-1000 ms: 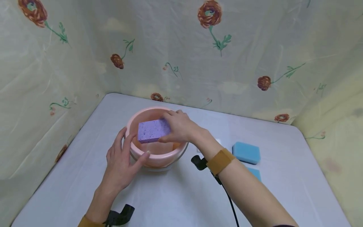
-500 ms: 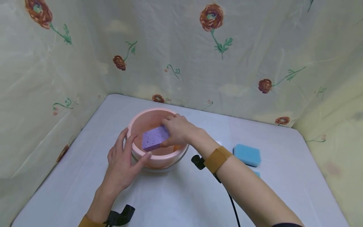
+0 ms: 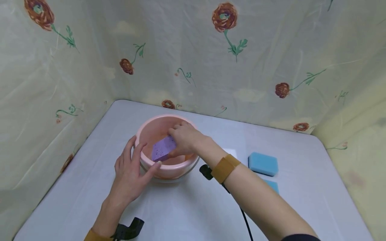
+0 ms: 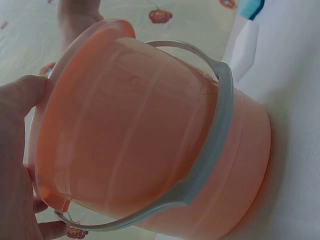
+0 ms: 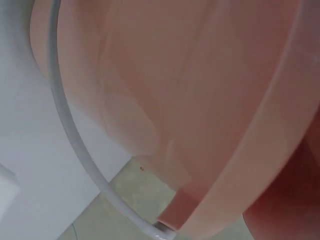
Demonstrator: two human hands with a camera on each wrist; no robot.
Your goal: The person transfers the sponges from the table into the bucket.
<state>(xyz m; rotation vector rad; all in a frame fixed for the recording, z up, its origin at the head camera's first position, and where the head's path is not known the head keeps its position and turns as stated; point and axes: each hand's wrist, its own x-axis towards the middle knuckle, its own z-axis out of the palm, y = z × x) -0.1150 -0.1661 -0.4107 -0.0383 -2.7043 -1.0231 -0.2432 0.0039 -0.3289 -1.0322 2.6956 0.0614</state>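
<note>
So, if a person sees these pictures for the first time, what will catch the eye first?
Probably the pink bucket in the middle of the white table, with the right hand pushing a purple sponge down into it. The left hand rests on the bucket's near side. To the right, a blue sponge lies on the table.
</note>
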